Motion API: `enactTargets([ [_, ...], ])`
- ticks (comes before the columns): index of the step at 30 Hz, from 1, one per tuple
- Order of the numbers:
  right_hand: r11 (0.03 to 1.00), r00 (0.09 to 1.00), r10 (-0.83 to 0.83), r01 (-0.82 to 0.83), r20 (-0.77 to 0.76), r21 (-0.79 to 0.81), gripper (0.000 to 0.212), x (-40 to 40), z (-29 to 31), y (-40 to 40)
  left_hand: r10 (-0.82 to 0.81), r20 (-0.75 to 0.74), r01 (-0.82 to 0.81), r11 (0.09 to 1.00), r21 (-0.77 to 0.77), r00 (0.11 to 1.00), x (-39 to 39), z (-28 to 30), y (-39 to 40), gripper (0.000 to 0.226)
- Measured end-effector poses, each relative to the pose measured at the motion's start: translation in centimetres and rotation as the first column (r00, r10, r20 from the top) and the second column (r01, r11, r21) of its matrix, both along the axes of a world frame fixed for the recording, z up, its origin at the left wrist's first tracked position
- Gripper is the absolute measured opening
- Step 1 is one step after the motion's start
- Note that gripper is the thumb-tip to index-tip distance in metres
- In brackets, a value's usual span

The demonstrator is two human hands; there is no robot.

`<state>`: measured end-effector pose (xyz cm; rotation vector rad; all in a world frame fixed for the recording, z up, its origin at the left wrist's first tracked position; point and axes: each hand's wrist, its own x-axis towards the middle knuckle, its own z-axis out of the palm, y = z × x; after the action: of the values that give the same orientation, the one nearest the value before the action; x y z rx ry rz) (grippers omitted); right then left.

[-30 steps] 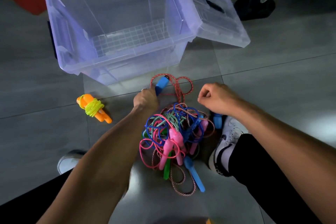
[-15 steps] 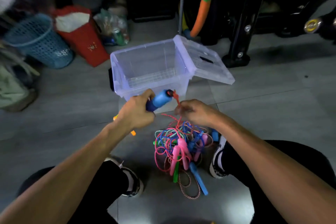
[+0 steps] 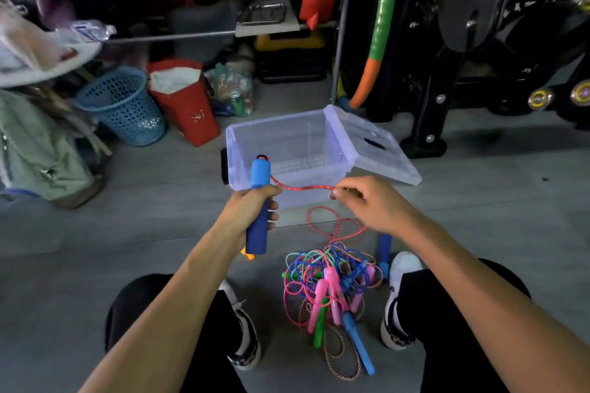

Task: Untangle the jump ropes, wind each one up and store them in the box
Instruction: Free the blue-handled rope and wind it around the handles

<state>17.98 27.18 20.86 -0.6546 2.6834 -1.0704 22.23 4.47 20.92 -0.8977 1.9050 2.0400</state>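
My left hand (image 3: 252,207) grips a blue foam handle (image 3: 259,204) held upright in front of the clear plastic box (image 3: 287,150). A red braided rope (image 3: 301,187) runs from the handle's top to my right hand (image 3: 367,201), which pinches it between thumb and fingertips. The rope drops from there in loops to a tangled pile of jump ropes (image 3: 329,277) on the floor between my feet, with pink, green and blue handles. A second blue handle (image 3: 384,247) lies beside my right shoe. An orange handle tip (image 3: 248,254) shows under my left hand.
The box's lid (image 3: 373,143) hangs open to the right. Behind stand a blue mesh basket (image 3: 123,105), a red bag (image 3: 185,102) and a black exercise machine (image 3: 463,51). My shoes (image 3: 399,297) flank the pile on the grey floor.
My left hand raised the blue handle upright. My right hand moved rightward along the red rope, stretching it level between the hands. The camera view tilted up, showing more of the room.
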Motion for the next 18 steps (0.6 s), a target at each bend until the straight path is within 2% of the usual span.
enactTargets([
  [3,0.995,0.997,0.068,-0.070,0.039,0.068,0.019,-0.3,-0.2,0.3,0.040,-0.100,-0.031,0.996,0.089,0.994,-0.5,0.1,1.0,0.011],
  [5,0.996,0.995,0.081,-0.084,0.060,0.041,0.019,-0.4,-0.8,0.1,-0.057,-0.194,0.064,0.997,0.031,0.979,-1.0,0.0,1.8,0.008],
  [7,0.995,0.993,0.099,-0.100,0.059,0.014,0.020,-0.6,-1.1,-0.3,-0.203,-0.241,0.180,0.977,-0.115,0.949,-1.4,-0.3,2.6,0.015],
  [9,0.995,0.994,0.100,-0.100,0.051,-0.008,0.021,-0.8,-1.0,-0.5,-0.316,-0.207,0.264,0.934,-0.241,0.926,-1.8,-0.6,3.1,0.019],
  [11,0.997,0.996,0.072,-0.072,0.046,-0.020,0.024,-1.0,-0.9,-0.3,-0.390,-0.121,0.341,0.890,-0.303,0.913,-2.1,-1.0,3.2,0.014],
  [12,0.998,0.997,0.054,-0.053,0.051,-0.023,0.026,-1.1,-0.9,-0.1,-0.404,-0.085,0.356,0.874,-0.332,0.911,-2.3,-1.3,3.1,0.019],
  [14,1.000,0.996,0.019,-0.018,0.092,-0.013,0.027,-1.5,-0.9,0.8,-0.346,-0.044,0.293,0.849,-0.440,0.937,-2.7,-1.6,2.4,0.029],
  [16,0.999,0.992,-0.018,0.013,0.123,0.037,0.023,-1.8,-0.7,2.1,-0.225,-0.027,0.154,0.745,-0.649,0.974,-3.1,-1.8,0.9,0.029],
  [18,0.997,0.993,-0.055,0.049,0.106,0.052,0.020,-2.0,-0.5,3.1,-0.130,0.011,0.093,0.639,-0.763,0.991,-3.4,-1.8,-0.9,0.026],
])
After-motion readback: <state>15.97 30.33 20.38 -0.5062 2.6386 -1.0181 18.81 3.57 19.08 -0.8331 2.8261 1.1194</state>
